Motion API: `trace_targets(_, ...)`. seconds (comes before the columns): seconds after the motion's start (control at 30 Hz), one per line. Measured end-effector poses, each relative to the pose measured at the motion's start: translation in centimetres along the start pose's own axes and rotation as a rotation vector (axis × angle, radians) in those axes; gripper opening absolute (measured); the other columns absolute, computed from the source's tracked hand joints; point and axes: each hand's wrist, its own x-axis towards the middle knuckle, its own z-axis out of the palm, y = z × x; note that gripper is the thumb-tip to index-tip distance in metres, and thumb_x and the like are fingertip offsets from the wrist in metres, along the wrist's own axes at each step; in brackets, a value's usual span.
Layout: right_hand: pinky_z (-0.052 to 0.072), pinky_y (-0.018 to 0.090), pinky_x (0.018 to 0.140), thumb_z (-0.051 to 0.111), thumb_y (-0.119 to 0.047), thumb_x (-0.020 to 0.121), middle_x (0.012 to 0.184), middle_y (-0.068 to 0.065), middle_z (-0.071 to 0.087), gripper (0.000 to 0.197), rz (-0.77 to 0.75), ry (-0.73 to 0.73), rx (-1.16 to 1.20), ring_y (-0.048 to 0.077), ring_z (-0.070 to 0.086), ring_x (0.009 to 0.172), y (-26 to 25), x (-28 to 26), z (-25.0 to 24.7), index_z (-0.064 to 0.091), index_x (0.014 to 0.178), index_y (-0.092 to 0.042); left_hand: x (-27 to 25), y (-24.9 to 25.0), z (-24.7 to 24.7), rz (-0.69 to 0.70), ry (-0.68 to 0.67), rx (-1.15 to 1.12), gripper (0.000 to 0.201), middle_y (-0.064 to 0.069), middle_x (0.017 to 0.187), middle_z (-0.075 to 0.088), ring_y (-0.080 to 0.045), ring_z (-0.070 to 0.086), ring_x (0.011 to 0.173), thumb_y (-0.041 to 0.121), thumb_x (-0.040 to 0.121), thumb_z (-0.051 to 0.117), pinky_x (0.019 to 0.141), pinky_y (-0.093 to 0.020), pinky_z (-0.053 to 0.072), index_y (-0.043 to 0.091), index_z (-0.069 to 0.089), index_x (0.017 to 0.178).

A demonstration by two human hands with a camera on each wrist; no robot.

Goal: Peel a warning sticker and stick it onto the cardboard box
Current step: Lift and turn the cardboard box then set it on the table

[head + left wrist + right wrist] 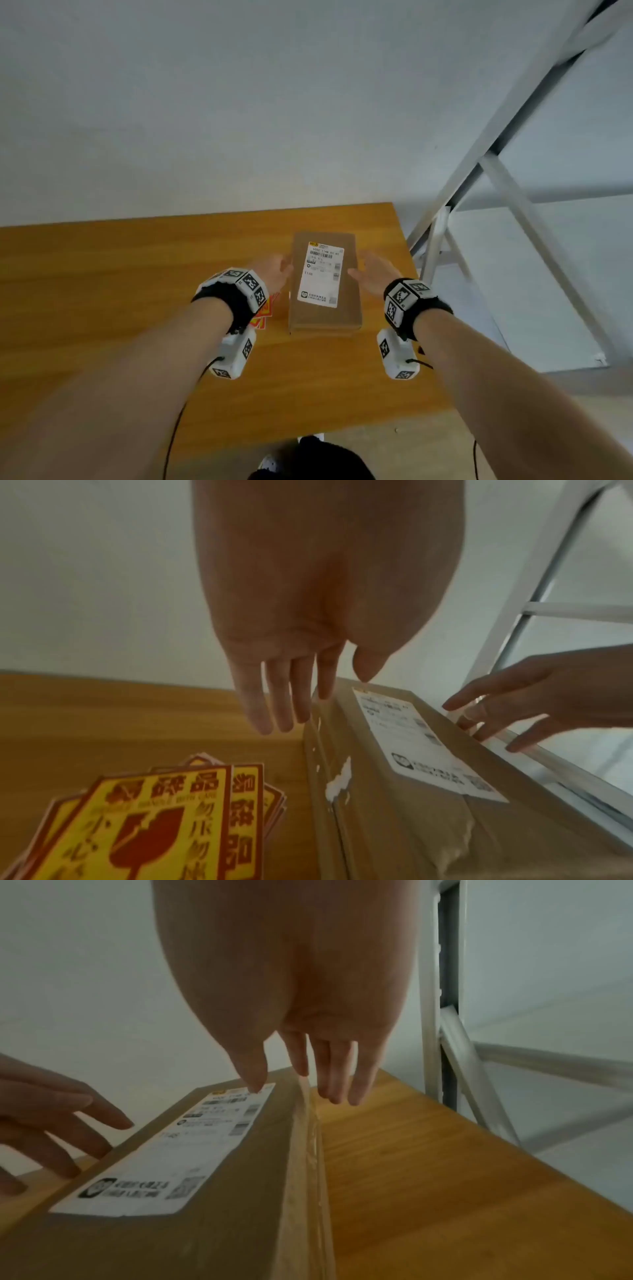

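A brown cardboard box (325,317) with a white shipping label (322,274) lies on the wooden table (102,291). My left hand (275,272) is at the box's left side and my right hand (373,270) at its right side. Both have straight, spread fingers and hold nothing. In the left wrist view the left hand (287,696) hovers by the box (394,831), thumb over its top edge. In the right wrist view the right hand (308,1074) has its thumb over the label (171,1164). A stack of yellow-and-red warning stickers (154,818) lies left of the box, mostly hidden under my left wrist in the head view.
The table's right edge (411,274) runs close beside the box. A white metal frame (513,137) stands just past it. A pale wall rises behind the table. My shoes (308,459) show below the table's near edge.
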Motion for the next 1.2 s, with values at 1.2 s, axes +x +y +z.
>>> trace_targets(1.2, 0.039, 0.054, 0.105, 0.038, -0.076, 0.078, 0.125, 0.020, 0.058, 0.082, 0.075, -0.141, 0.950, 0.036, 0.056, 0.116, -0.8, 2.0, -4.8, 0.046, 0.125, -0.008, -0.4, 2.5, -3.6, -0.207, -0.101, -0.907, 0.114, -0.016, 0.146, 0.044, -0.035, 0.048, 0.128, 0.091, 0.061, 0.028, 0.101, -0.052, 0.041, 0.014, 0.032, 0.145)
